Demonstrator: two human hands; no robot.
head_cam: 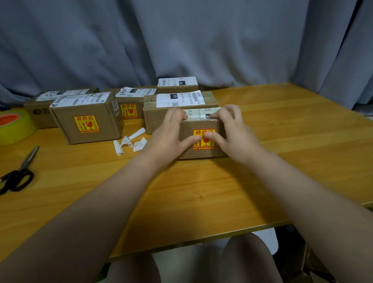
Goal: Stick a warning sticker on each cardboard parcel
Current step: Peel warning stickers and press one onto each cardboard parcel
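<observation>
Hands both on the near cardboard parcel, which sits on the wooden surface just in front of another parcel bearing a white shipping label. Left hand grips the parcel's left end, fingers curled over its top edge, thumb pressed on the yellow-and-red warning sticker on the front face. Right hand mirrors this at the right end, thumb also on the sticker; the two thumbs nearly meet at its middle. Sticker lies flat on the front face, partly covered by the thumbs.

Left of centre: a stickered parcel and, behind it, a second stickered parcel. White backing strips lie curled between these and the held parcel. Scissors and a yellow tape roll near the left edge.
</observation>
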